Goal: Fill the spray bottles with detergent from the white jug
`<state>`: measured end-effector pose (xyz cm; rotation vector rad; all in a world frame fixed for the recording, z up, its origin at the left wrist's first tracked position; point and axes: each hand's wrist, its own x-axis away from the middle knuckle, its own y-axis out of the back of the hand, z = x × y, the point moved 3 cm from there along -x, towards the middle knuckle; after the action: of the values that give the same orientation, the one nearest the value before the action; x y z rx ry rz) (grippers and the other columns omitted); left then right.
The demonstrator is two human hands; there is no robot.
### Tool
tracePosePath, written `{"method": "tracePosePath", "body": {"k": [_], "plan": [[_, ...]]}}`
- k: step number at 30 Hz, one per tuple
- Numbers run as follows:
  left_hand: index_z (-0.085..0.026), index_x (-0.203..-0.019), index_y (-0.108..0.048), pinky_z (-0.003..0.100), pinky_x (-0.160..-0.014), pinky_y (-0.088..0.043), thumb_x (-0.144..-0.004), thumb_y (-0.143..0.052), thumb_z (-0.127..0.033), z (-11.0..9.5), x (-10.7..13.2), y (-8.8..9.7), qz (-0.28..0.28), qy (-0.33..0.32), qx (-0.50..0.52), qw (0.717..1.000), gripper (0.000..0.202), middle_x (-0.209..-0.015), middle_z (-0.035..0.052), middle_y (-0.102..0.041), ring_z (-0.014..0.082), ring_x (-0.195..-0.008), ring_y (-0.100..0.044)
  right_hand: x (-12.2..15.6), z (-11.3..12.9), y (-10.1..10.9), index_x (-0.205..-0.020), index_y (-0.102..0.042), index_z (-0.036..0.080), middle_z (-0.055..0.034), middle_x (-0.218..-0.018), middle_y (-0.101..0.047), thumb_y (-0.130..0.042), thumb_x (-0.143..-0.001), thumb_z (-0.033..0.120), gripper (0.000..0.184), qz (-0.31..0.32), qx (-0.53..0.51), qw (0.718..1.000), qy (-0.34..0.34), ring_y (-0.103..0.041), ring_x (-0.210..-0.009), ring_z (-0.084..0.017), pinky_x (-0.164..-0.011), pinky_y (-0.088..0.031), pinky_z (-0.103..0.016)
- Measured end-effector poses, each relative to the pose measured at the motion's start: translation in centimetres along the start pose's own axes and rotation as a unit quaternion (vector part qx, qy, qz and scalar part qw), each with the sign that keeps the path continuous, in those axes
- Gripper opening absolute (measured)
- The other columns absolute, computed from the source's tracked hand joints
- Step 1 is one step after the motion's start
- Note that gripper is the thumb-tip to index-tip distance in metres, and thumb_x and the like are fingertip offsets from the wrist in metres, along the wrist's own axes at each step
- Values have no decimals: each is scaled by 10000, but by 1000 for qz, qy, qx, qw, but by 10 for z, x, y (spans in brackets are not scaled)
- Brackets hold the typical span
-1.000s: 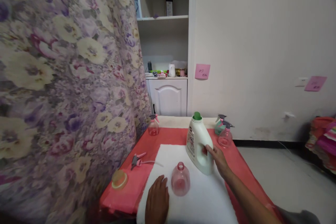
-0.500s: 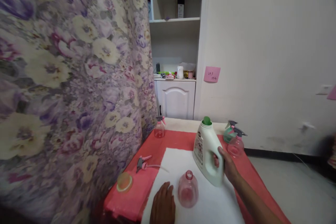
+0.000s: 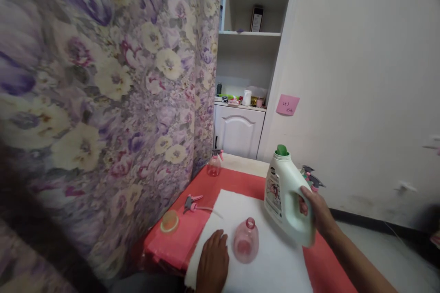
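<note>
My right hand (image 3: 314, 208) grips the handle of a pale green detergent jug (image 3: 287, 201), which has a green spout at its uncapped top and tilts slightly to the left. Just left of the jug, an open pink spray bottle (image 3: 246, 241) without its head stands upright on a white cloth (image 3: 275, 268). Beside that bottle my left hand (image 3: 213, 256) lies flat with fingers stretched out, apart from it and holding nothing. A grey and pink spray head (image 3: 192, 204) with its thin tube lies farther left, near a translucent round cap (image 3: 169, 221).
A pink spray bottle (image 3: 214, 165) stands at the table's far left corner. More spray heads (image 3: 313, 179) show behind the jug on the right. A floral curtain (image 3: 137, 114) hangs along the left side, and a white cabinet (image 3: 239, 130) stands beyond the red-covered table (image 3: 240, 179).
The camera view has shifted and tilted. My right hand has raised the jug off the cloth and brought it nearer, now covering much of the spray bottles behind. My left hand stays beside the pink bottle.
</note>
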<state>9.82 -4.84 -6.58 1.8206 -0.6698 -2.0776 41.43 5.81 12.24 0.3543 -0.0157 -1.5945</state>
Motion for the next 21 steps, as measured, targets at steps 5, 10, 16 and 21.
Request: {"method": "tracePosePath", "body": {"k": [5,10,16,21], "plan": [[-178,-1190,-612,381,-988,-449,-861,-535,-130,-3,4,-4,12,23,21,999,341,-1190,101,-702,241,-1140,-622,28,29,29,-477,-438,217,45,-355,-428,-500,-836,632,552,38,56,997,-31,-392,-417,-116,-510,-333,-263],[-201,-1121,-654,420,-939,-517,-853,-496,-140,3,1,-8,49,98,112,988,317,-1169,101,-713,256,-1105,-648,49,46,49,-451,-376,235,42,-329,-411,-421,-831,674,582,84,198,976,-42,-403,-415,-116,-545,-357,-262],[-199,-1087,-664,397,-931,-545,-892,-495,-246,8,-26,5,105,185,268,940,262,-1130,110,-715,238,-1080,-657,62,40,54,-558,-414,233,66,-320,-404,-459,-749,716,522,132,253,956,-74,-332,-317,-83,-421,-282,-237],[-235,-1135,-634,367,-1026,-465,-781,-653,-242,-5,-82,32,156,247,467,834,355,-1209,78,-665,228,-1168,-590,74,40,44,-618,-476,202,57,-425,-441,-502,-695,726,530,162,279,942,-89,-344,-322,-65,-346,-231,-201]]}}
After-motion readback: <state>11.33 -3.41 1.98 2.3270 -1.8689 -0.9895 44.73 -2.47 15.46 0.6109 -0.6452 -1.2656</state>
